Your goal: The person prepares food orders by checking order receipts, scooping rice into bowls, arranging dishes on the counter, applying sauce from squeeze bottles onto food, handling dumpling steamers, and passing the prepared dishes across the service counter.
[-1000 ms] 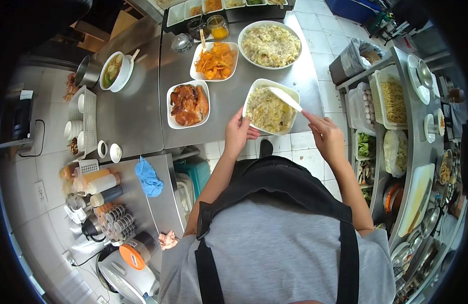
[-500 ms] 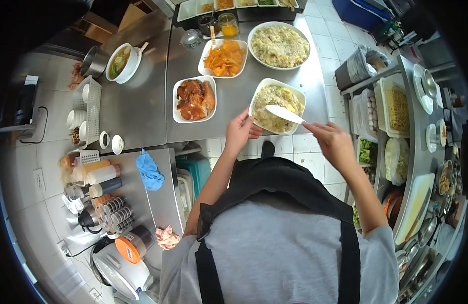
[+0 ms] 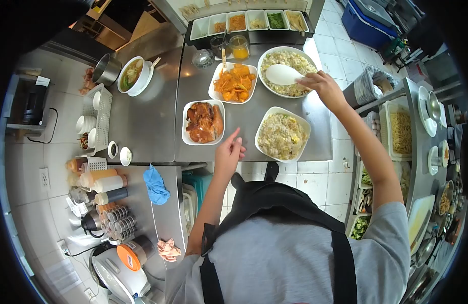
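My right hand grips the handle of a white rice paddle, whose broad blade is over the large white bowl of fried rice. Closer to me is a smaller square white bowl filled with fried rice. My left hand holds nothing; its index finger points forward, between that bowl and a white dish of glazed roast chicken. Behind the chicken, another square dish holds orange saucy food.
A soup bowl stands at the left beside a metal pot. Topping containers line the back, near a glass jar of yellow liquid. A blue cloth and squeeze bottles lie on the left counter.
My right hand has carried the rice paddle from the smaller bowl forward to the large rice bowl. My left hand has let go of the smaller bowl and drawn back leftward.
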### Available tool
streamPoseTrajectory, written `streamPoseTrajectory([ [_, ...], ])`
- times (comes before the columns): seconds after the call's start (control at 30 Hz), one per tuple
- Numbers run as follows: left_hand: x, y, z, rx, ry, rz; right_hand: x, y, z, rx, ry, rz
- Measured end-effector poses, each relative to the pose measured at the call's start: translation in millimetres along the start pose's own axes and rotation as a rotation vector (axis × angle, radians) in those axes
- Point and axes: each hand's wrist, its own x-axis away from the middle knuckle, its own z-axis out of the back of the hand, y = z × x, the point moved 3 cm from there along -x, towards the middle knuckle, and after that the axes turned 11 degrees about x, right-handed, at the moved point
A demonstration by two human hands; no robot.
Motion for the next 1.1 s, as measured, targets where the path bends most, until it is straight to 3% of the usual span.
streamPoseTrajectory([
  [0.2,23.1,5.4,18.7,0.001,0.065,0.033,-29.2,31.7,-0.2,-0.013,-0.080,-0.110],
  [0.33,17.3,40.1,14.9,-0.145,0.093,-0.031,-33.0,23.9,-21.7,-0.269,-0.112,-0.148],
  [0.4,-11.7,57.8,33.5,-0.276,0.202,-0.368,-36.8,17.5,-6.0,-0.327,-0.149,-0.188],
  [0.47,-42.4,98.5,46.0,-0.488,0.294,-0.515,-39.8,21.3,6.1,-0.349,-0.173,-0.247],
  [0.5,-59.4,129.3,48.7,-0.638,0.329,-0.493,-42.7,24.8,5.3,-0.310,-0.196,-0.272],
  [0.57,-124.8,122.3,67.2,-0.921,0.299,-0.520,-48.5,30.5,4.0,-0.233,-0.240,-0.331],
  [0.63,-184.6,102.9,74.5,-0.994,0.166,-0.454,-42.1,13.1,-19.9,-0.295,-0.173,-0.296],
  [0.7,-230.8,79.4,82.8,-0.940,0.036,-0.340,-39.2,-11.9,-11.8,-0.265,-0.070,-0.280],
  [0.83,-239.9,90.8,70.9,-0.870,-0.085,-0.059,-46.4,2.4,13.1,-0.185,-0.115,-0.329],
  [0.87,-235.4,96.0,68.9,-0.828,-0.080,-0.043,-50.1,11.5,19.2,-0.163,-0.124,-0.322],
  [1.0,-244.5,85.7,92.8,-0.867,0.013,-0.347,-64.0,44.6,25.3,-0.115,-0.239,-0.373],
  [1.1,-246.9,84.2,119.7,-0.825,0.059,-0.168,-57.2,47.9,9.7,-0.135,-0.242,-0.409],
])
